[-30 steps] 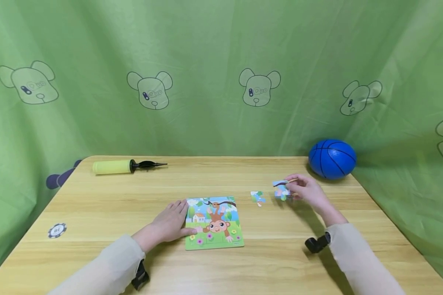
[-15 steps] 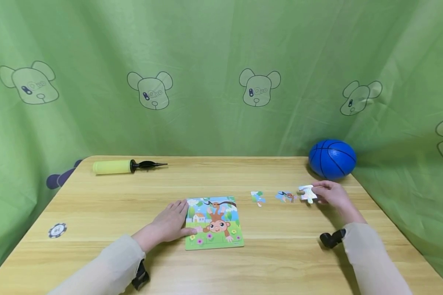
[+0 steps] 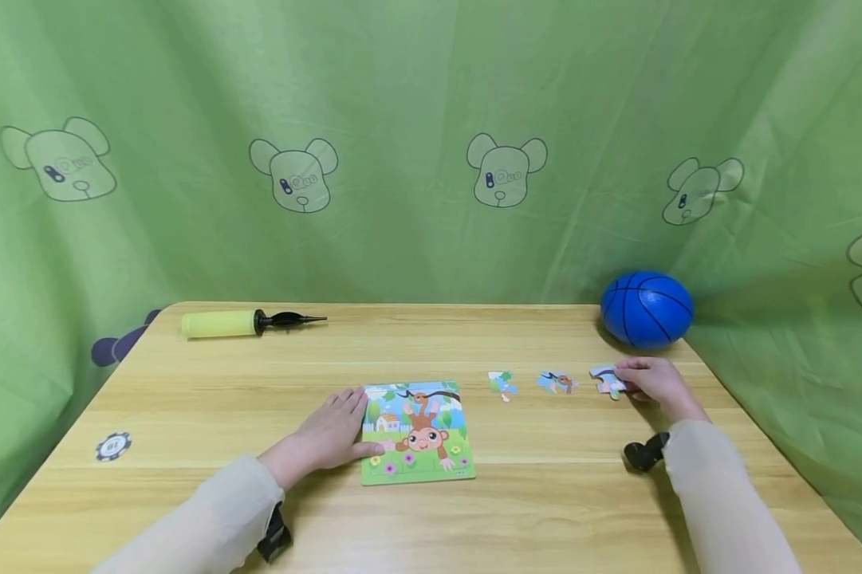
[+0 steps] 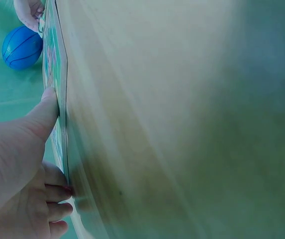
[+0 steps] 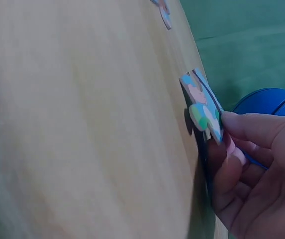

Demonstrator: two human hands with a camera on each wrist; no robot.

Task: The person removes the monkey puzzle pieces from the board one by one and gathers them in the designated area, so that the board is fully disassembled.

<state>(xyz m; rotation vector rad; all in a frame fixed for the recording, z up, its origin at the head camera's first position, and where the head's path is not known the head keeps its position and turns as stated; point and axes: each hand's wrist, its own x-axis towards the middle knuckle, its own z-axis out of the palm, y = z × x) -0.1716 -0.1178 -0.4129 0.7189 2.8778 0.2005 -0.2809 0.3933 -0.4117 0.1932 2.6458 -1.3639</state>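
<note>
My left hand (image 3: 333,430) lies flat at the left edge of a square monkey jigsaw puzzle (image 3: 422,446), its thumb over the picture's lower left; the left wrist view shows the thumb (image 4: 45,109) on the board's face. My right hand (image 3: 656,384) pinches a jigsaw piece (image 5: 204,107) between thumb and fingers, low over the table at the right. That piece carries a dark branch, blue sky and a green patch. To its left lie two loose jigsaw pieces, one with a brown curl (image 3: 556,383) and one with green leaves (image 3: 502,385).
A blue ball with basketball lines (image 3: 647,309) stands at the back right, just behind my right hand. A yellow hand pump (image 3: 222,324) lies at the back left. Nearer the left edge is a poker chip (image 3: 113,446). A green curtain (image 3: 402,159) hangs behind the table.
My right hand has moved right with its piece, turning it and lowering it toward the table. The brown-curl piece now shows in the row. My left hand has stayed on the puzzle.
</note>
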